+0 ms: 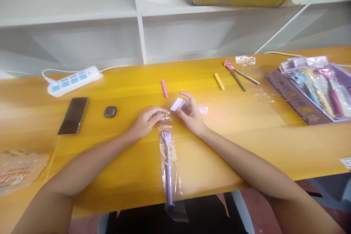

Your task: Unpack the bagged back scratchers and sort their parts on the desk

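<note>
A purple back-scratcher pen (pixel 168 164) with a small hand-shaped head lies in a clear plastic sleeve (pixel 175 179) on the yellow table (pixel 246 142), pointing away from me, its lower end hanging over the front edge. My left hand (pixel 146 120) pinches the top of that sleeve. My right hand (pixel 192 115) holds a small pink-and-white label (pixel 177 104) between thumb and fingers, just above the sleeve's top. A second small label (pixel 203 109) lies on the table beside my right hand.
A pink cap (pixel 164 88) and a yellow cap (pixel 219 81) lie farther back. Another pink-headed pen (pixel 236 75) with an empty sleeve (pixel 245 60) lies back right. A purple box of packed pens (pixel 315 87) stands right. Left: phone (pixel 73 115), dark small case (pixel 110 111), power strip (pixel 73 80), snack bag (pixel 19 170).
</note>
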Tool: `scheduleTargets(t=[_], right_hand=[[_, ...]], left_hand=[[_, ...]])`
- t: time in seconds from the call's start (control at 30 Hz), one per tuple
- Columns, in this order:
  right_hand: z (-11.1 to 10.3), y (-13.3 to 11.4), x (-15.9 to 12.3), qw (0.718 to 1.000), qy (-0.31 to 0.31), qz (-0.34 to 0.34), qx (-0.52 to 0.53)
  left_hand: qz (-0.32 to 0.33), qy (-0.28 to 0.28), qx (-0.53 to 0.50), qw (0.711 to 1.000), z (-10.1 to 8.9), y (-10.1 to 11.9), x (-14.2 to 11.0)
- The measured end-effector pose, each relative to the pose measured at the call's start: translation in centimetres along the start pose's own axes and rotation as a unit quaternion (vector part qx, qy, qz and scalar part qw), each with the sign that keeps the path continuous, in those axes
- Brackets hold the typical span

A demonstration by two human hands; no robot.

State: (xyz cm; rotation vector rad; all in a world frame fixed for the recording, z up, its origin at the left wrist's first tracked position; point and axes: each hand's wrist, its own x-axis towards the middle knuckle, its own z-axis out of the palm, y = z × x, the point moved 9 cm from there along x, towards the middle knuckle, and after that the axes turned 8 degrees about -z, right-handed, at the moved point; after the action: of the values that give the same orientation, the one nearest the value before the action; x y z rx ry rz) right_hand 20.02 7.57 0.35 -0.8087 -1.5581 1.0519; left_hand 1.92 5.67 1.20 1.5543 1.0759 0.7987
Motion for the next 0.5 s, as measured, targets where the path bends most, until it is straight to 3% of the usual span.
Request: scheduleTargets(t=[0.27,0.5], right_hand=[[-0.15,0.26,-0.01,0.999,0.017,0.001,0.049],[0.21,-0.44,0.04,1.000,-0.009,-0.016,-0.001]], left_hand=[[-0.016,-0.016,-0.009,1.000,0.10,-0.59,0.05],[-0.022,-0.019,-0.007,1.000,0.12,-0.85,0.07]])
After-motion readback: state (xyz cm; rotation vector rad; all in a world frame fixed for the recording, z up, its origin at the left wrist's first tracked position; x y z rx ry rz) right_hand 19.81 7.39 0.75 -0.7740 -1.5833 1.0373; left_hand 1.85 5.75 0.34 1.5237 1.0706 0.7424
